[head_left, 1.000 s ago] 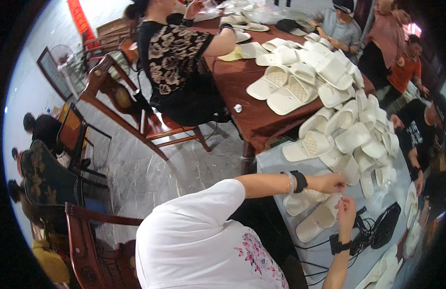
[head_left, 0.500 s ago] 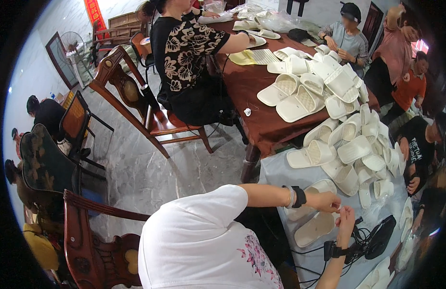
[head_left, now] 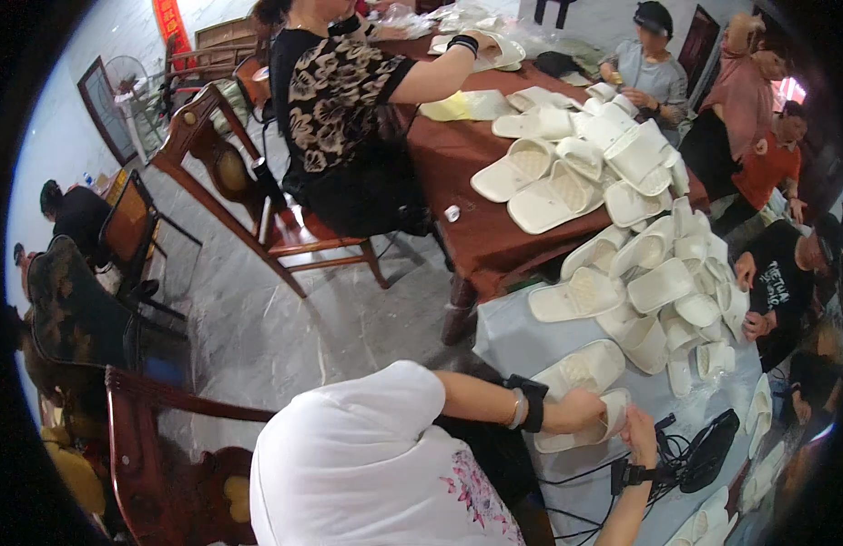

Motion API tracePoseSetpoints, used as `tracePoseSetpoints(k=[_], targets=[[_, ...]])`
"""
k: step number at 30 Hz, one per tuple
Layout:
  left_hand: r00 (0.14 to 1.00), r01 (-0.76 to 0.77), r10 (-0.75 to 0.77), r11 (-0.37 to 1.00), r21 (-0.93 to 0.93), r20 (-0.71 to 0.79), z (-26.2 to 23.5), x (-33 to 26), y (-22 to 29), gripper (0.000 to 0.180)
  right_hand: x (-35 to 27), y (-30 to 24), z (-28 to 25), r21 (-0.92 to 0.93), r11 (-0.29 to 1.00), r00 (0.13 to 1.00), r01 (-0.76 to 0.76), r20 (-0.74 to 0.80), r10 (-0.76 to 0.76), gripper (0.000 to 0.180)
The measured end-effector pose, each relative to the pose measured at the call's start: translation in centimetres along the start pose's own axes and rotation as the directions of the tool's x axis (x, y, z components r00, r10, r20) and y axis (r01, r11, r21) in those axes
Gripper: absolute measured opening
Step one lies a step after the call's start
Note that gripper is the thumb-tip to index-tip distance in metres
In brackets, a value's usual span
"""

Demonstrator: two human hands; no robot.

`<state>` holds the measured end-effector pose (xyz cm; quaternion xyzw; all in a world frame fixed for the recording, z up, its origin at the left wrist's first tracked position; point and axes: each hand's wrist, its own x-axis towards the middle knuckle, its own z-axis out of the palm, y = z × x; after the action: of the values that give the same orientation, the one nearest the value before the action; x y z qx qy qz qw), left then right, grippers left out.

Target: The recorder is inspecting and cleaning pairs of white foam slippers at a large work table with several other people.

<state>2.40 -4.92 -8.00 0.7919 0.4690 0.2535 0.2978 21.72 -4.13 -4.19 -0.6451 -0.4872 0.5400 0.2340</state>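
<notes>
A cream slipper (head_left: pixel 555 442) lies on the pale-covered table in front of me, its strap raised on the side by my hands. My left hand (head_left: pixel 578 411) is closed at the strap opening, and its fingertips are hidden by the strap. On the outer side of the same strap, my right hand (head_left: pixel 639 436) has its fingers pressed together on the edge. Anything small between the fingers is too hidden to make out. Another cream slipper (head_left: pixel 593 366) rests right beside it, just beyond my left hand. Both of my wrists wear black straps.
Beyond my hands, cream slippers (head_left: pixel 663 284) pile up and continue onto a brown-clothed table (head_left: pixel 431 173). A black device (head_left: pixel 713 450) with tangled cables sits right of my right hand. A person in a patterned top (head_left: pixel 335 100) handles a slipper; others stand at right.
My hands were together above the slipper, fingertips meeting. Now my left hand has dropped to the slipper's opening and my right hand touches its strap, which stands up. The whole view has shifted slightly.
</notes>
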Motion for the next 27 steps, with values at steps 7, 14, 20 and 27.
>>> tracePoseSetpoints(k=[7,14,20,27], targets=[[0.999,0.024,-0.016,0.983,-0.183,0.045,-1.3,0.3,0.8,0.025,3.0,-0.2,-2.9,0.197,0.943,0.911,-0.269,0.371,0.183,0.027],[0.995,0.037,-0.022,0.987,-0.158,0.096,-1.7,0.3,1.1,0.023,2.8,-1.0,-2.9,0.224,0.924,0.858,-0.309,0.485,0.169,0.010],[0.999,-0.029,0.035,0.991,-0.131,0.041,-0.6,-0.1,0.1,0.018,1.2,-1.0,-1.3,0.477,0.832,0.951,-0.284,0.248,0.182,0.023],[0.915,-0.404,0.388,0.889,-0.215,-0.114,-1.7,-1.3,-0.2,0.014,1.7,2.1,0.1,0.381,0.924,0.991,0.020,-0.133,0.033,0.024]])
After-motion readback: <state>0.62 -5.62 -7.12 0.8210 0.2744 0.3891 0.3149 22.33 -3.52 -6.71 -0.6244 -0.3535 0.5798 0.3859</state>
